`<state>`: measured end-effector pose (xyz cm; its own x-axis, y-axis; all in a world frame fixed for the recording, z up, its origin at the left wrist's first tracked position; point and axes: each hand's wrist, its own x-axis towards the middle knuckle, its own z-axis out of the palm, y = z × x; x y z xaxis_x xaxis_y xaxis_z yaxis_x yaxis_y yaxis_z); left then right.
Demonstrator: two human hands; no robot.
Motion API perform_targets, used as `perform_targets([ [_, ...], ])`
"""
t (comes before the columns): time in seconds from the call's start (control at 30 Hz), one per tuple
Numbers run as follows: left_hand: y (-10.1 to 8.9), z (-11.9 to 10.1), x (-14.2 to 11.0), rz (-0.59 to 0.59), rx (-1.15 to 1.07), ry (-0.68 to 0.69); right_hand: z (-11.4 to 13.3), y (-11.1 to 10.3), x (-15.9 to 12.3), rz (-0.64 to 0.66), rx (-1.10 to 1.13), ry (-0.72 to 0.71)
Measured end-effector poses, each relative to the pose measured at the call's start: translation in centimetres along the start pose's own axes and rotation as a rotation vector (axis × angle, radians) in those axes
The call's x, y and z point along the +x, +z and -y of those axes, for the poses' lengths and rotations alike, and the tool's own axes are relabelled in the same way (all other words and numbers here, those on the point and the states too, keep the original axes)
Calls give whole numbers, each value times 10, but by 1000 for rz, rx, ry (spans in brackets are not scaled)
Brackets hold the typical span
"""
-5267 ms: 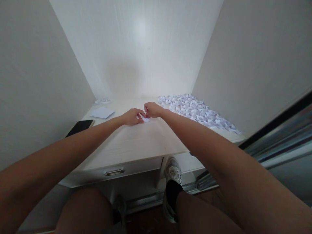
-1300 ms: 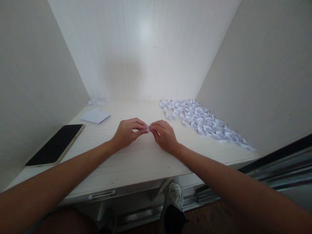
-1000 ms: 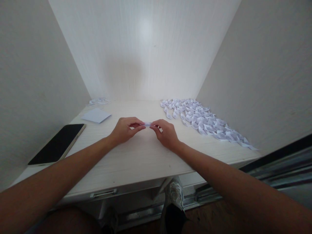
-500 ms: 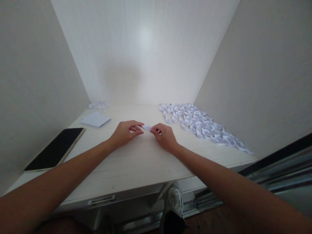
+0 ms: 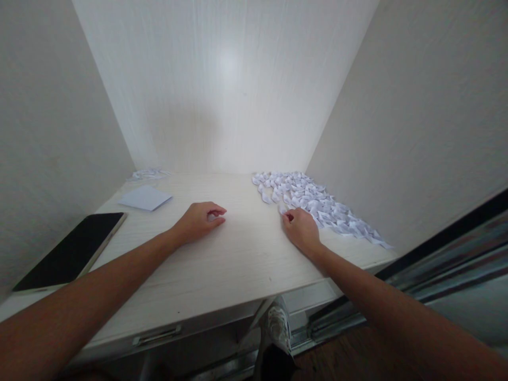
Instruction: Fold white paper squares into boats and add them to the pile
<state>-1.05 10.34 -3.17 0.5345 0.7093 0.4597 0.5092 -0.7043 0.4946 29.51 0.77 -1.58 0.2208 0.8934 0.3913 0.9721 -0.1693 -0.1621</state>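
My right hand [image 5: 302,228] pinches a small folded paper piece [image 5: 282,208] between thumb and fingertips, at the near left edge of a spread pile of folded paper pieces [image 5: 313,198]. Part of the held piece is hidden by the fingers. My left hand [image 5: 199,221] rests on the white desk, its fingers curved and a gap left between thumb and fingertips. Nothing shows in it. A flat white sheet of paper [image 5: 145,198] lies beyond and to the left of that hand.
A dark-screened tablet [image 5: 71,250] lies on the desk [image 5: 222,270] at the left. Thin paper strips [image 5: 148,174] sit in the back left corner. Walls close in the back and both sides. Below the front edge are a drawer handle [image 5: 157,336] and a shoe [image 5: 278,325].
My right hand has moved right, away from my left hand, carrying the folded paper piece to the pile. My left hand has let go of the piece. The view has shifted slightly.
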Motion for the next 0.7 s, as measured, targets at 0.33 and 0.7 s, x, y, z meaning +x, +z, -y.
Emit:
perform_targets([
  [0.33,1,1,1,-15,9,51,-2,6,14,-3,-21,71],
  [0.7,5,-20,5,112,17,97,34,5,-2,-163,66,-216],
])
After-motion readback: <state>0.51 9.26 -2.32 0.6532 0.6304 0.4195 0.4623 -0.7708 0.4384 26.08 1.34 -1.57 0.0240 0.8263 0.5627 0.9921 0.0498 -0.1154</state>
